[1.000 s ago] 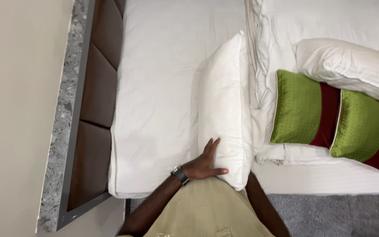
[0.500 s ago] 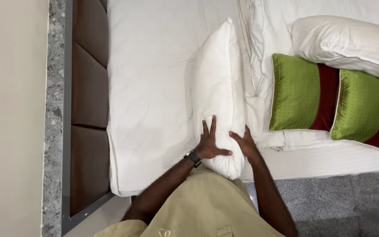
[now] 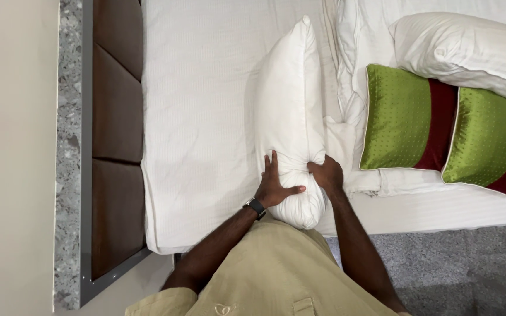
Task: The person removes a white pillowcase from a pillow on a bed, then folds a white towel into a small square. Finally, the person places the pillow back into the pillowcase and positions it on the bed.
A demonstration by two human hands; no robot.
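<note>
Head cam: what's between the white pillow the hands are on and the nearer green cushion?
Head view: a rumpled fold of white duvet fills the gap between the white pillow and the green cushion; nothing else there.

Two green-and-maroon cushions (image 3: 443, 129) lie beside a second white pillow (image 3: 469, 50).

the person wears a khaki short-sleeved shirt (image 3: 265, 275) — plain woven cloth, with a small stitched emblem low on the chest and what looks like a pocket edge beside it. both forearms are bare below the sleeves. on the left wrist sits a dark watch (image 3: 256, 206) on a black strap — its square face shows partly. no rings or gloves visible on either hand.
</note>
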